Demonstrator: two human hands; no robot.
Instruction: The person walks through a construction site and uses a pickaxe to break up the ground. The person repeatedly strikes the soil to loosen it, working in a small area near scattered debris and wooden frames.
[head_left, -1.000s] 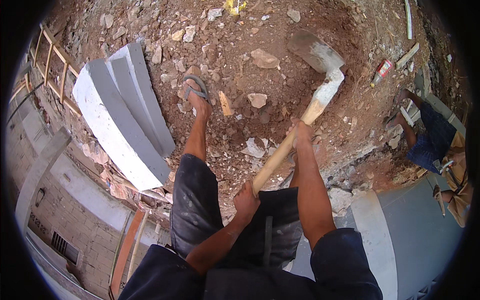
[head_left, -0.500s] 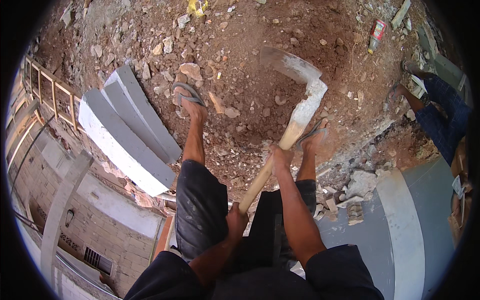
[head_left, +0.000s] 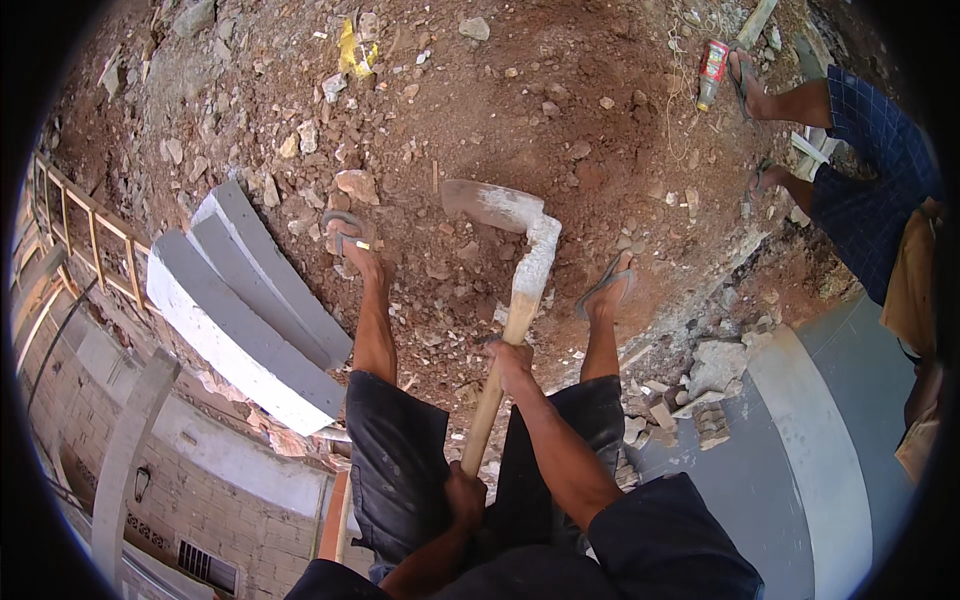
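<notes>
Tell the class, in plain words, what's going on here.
A person's left hand and right hand grip the wooden handle of a hoe, the right farther up. The metal blade is over reddish, stony soil; whether it touches is unclear. Another person is at the picture's right, near a red-labelled bottle.

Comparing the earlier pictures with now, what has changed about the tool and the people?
The hoe has been drawn left and back toward the person, its blade now ahead of the gap between the feet. The co-worker's foot has come close beside the red-labelled bottle. Nothing was let go: the left hand and right hand still grip the handle. The bottle and grey-and-white slabs stayed put.
</notes>
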